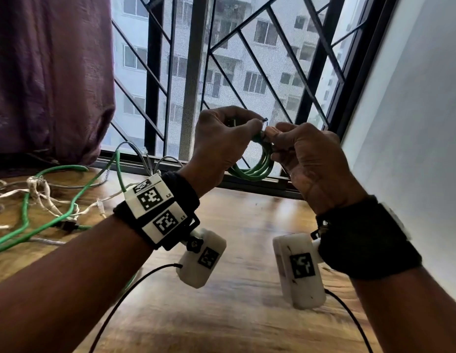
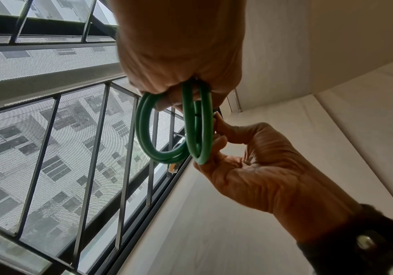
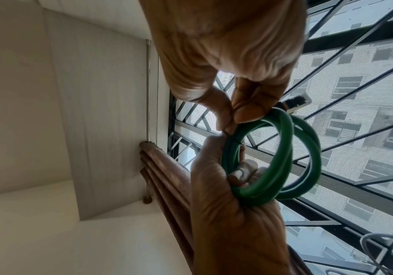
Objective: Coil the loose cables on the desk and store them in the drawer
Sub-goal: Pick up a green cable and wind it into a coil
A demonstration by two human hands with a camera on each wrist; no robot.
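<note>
Green coiled cable (image 1: 257,164) is held above the surface (image 1: 247,225), gripped by left hand (image 1: 222,146); pinched by right hand (image 1: 308,159) fingers (image 3: 247,111).

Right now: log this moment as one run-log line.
step: securing coil | left hand: grips green coil | right hand: pinches coil top | other cables: loose on desk | drawer: not in view

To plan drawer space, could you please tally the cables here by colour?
Green: 2, the held coil and the loose cable
White: 1, the tangled cord
Grey: 1, the thin cable by the window
Total: 4, as far as the tangle shows
</note>
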